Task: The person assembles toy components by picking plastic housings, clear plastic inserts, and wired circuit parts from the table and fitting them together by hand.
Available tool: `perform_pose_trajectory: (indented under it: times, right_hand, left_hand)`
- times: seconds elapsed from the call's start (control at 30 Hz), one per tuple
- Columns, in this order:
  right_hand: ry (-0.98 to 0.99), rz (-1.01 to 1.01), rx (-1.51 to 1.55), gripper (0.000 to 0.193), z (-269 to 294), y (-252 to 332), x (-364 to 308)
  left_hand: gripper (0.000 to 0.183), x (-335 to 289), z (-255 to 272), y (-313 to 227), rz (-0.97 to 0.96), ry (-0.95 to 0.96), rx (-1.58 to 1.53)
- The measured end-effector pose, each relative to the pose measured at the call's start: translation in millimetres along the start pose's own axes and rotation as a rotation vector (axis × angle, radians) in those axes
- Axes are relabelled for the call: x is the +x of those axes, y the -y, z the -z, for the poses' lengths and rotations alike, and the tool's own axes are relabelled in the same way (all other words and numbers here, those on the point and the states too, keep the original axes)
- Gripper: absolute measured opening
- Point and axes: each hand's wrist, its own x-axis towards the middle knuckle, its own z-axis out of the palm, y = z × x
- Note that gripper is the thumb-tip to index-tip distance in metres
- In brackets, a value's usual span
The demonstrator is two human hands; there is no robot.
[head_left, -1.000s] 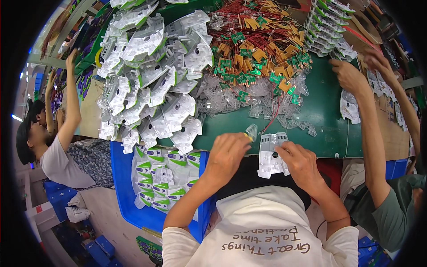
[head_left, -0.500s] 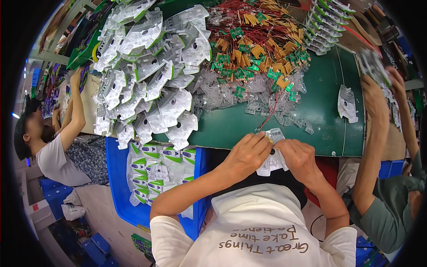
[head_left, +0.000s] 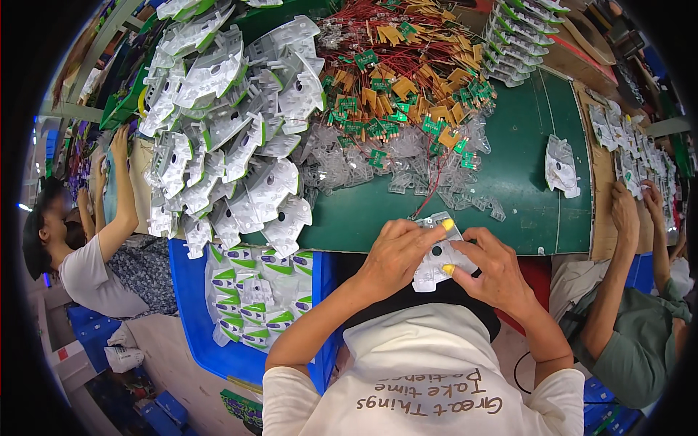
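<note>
At the near edge of the table I hold a whitish-grey moulded plastic housing (head_left: 429, 276) with a dark round hole. My left hand (head_left: 394, 256) grips its left side, with a yellow-covered fingertip laid across the top. On the right edge, the thumb and fingers of my right hand (head_left: 502, 270) pinch it; that thumb also wears a yellow cover. A thin red wire (head_left: 429, 195) runs from the pile down to the housing's top; its end there is too small to make out. Clear plastic pieces (head_left: 469, 201) lie just beyond my hands.
Stacked housings (head_left: 251, 185) rise at the left, beside a heap of green circuit boards (head_left: 378, 129) with red wires. A blue bin (head_left: 190, 320) of green-and-white parts stands below. One housing (head_left: 560, 167) lies at right on the green table (head_left: 520, 138). People work on both sides.
My right hand has opened its pinch wider, with its thumb now lower on the housing. The housing's face shows more. At the right, the other person's hands have lowered a part to the table.
</note>
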Motion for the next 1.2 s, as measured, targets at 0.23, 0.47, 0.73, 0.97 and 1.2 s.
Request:
perform_pose_trajectory:
  times: [0.23,0.47,0.73,0.97,1.2]
  right_hand:
    - [0.080,-0.144,0.306,0.026,23.3,11.7,1.4]
    - [-0.089,0.085,0.092,0.024,2.7,18.1,-13.1]
    - [-0.184,0.133,-0.145,0.032,-10.0,27.0,-21.0]
    - [-0.347,-0.345,0.271,0.025,-24.5,-15.1,-50.1]
    - [-0.481,-0.365,0.381,0.017,-14.0,-29.0,-48.4]
  left_hand:
    - [0.070,17.8,16.7,-7.6,-0.043,0.288,0.093]
    - [0.076,8.7,5.8,-19.2,0.047,0.203,0.063]
    - [0.070,4.9,7.6,-12.9,0.124,0.241,0.013]
    - [0.071,7.9,3.0,-13.3,0.085,0.185,0.048]
    - [0.041,8.5,20.4,-22.7,0.007,-0.151,-0.026]
